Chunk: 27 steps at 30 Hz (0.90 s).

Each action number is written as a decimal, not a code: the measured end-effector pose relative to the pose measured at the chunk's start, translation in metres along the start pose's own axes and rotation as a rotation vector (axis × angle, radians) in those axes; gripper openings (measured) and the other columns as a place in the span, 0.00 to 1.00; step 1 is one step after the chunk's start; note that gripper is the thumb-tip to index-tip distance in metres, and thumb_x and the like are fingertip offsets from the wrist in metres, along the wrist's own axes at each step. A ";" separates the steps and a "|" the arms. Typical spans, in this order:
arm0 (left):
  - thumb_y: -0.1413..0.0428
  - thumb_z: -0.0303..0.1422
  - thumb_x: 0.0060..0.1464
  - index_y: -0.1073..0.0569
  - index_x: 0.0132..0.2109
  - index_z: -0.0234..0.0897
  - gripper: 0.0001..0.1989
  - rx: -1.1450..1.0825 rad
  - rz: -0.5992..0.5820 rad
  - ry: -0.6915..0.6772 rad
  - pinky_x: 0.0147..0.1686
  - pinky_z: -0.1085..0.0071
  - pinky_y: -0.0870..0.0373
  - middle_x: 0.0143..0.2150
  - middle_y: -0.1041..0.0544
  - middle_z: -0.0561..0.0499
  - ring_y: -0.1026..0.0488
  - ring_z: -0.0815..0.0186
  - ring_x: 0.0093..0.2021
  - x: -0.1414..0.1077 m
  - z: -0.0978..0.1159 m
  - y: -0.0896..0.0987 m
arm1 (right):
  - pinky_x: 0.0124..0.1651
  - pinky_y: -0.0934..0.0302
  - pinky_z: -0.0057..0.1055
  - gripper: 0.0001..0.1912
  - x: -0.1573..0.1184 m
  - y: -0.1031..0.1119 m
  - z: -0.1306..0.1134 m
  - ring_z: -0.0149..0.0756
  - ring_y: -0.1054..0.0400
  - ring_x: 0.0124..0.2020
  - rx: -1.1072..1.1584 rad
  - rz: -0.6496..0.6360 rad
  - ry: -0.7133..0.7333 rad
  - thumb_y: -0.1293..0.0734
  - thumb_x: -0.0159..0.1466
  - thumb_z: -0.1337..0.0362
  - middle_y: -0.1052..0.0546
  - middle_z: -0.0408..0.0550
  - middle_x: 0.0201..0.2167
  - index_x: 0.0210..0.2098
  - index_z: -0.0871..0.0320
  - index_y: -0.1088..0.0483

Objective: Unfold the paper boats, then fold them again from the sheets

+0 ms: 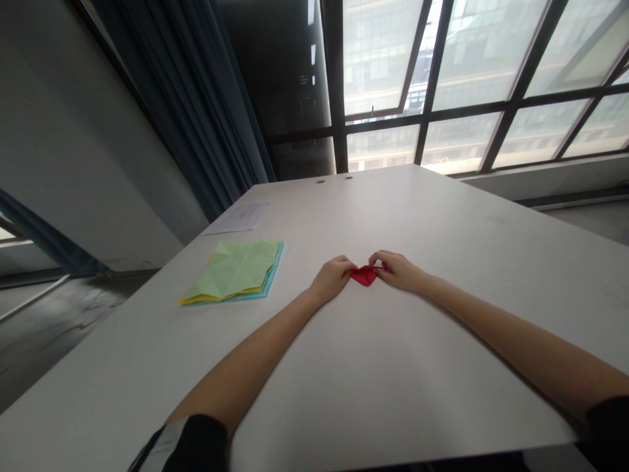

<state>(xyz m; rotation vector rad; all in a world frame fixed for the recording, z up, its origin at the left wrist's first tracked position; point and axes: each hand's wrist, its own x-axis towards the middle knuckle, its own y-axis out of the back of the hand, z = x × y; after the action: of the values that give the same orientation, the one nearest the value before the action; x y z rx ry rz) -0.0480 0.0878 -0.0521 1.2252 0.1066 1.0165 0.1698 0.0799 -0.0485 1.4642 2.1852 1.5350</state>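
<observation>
A small piece of folded red paper (364,276) lies at the middle of the white table, its lower point toward me. My left hand (334,276) is closed on its left corner, with the fingertips pressed to the edge. At the right corner, my right hand (396,269) pinches the paper between thumb and fingers. The finer folds are too small to make out.
Left of my hands lies a stack of creased paper sheets (238,267), green over yellow and blue. Behind it a printed white sheet (238,217) rests near the left edge of the table (373,219). Blue curtains and windows stand beyond.
</observation>
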 end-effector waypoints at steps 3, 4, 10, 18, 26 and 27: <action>0.51 0.23 0.50 0.24 0.38 0.36 0.13 0.028 -0.008 -0.035 0.39 0.72 0.33 0.36 0.26 0.49 0.30 0.68 0.35 -0.001 0.001 0.000 | 0.29 0.45 0.24 0.09 -0.001 0.007 0.000 0.27 0.40 0.24 0.025 -0.088 0.025 0.38 0.55 0.68 0.31 0.44 0.28 0.36 0.59 0.32; 0.51 0.23 0.49 0.24 0.38 0.36 0.13 0.032 -0.007 -0.057 0.40 0.72 0.33 0.36 0.26 0.49 0.30 0.68 0.36 -0.002 0.002 0.001 | 0.29 0.44 0.24 0.09 -0.002 0.009 0.000 0.27 0.40 0.24 0.027 -0.108 0.031 0.38 0.55 0.68 0.31 0.44 0.28 0.36 0.59 0.31; 0.47 0.31 0.50 0.24 0.39 0.38 0.10 0.074 -0.020 -0.183 0.41 0.69 0.33 0.38 0.25 0.48 0.31 0.65 0.39 -0.006 0.010 0.009 | 0.35 0.41 0.28 0.09 -0.003 0.013 -0.001 0.31 0.35 0.30 0.004 -0.115 0.074 0.38 0.58 0.64 0.28 0.48 0.32 0.36 0.58 0.28; 0.51 0.35 0.56 0.24 0.34 0.38 0.12 0.178 -0.063 -0.154 0.41 0.69 0.35 0.35 0.24 0.48 0.31 0.65 0.38 -0.002 0.021 0.003 | 0.41 0.41 0.33 0.10 0.000 0.006 0.000 0.36 0.35 0.35 -0.110 -0.045 0.086 0.39 0.60 0.62 0.26 0.49 0.29 0.31 0.58 0.27; 0.53 0.42 0.56 0.25 0.38 0.38 0.16 0.419 -0.082 0.023 0.33 0.69 0.36 0.36 0.26 0.47 0.32 0.62 0.38 0.000 0.035 0.000 | 0.41 0.42 0.33 0.11 0.000 0.004 0.002 0.36 0.35 0.35 -0.214 -0.035 0.092 0.38 0.60 0.60 0.26 0.49 0.30 0.36 0.56 0.26; 0.53 0.43 0.55 0.25 0.37 0.38 0.17 0.451 -0.094 0.049 0.32 0.69 0.36 0.35 0.26 0.47 0.32 0.62 0.38 0.000 0.036 0.001 | 0.41 0.42 0.32 0.11 0.000 0.005 0.002 0.36 0.35 0.34 -0.236 -0.033 0.089 0.38 0.60 0.60 0.26 0.49 0.29 0.34 0.57 0.26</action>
<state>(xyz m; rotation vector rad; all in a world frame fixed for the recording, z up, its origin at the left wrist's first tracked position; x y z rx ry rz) -0.0276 0.0618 -0.0371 1.5861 0.4471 0.9696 0.1739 0.0813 -0.0460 1.3051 1.9779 1.8064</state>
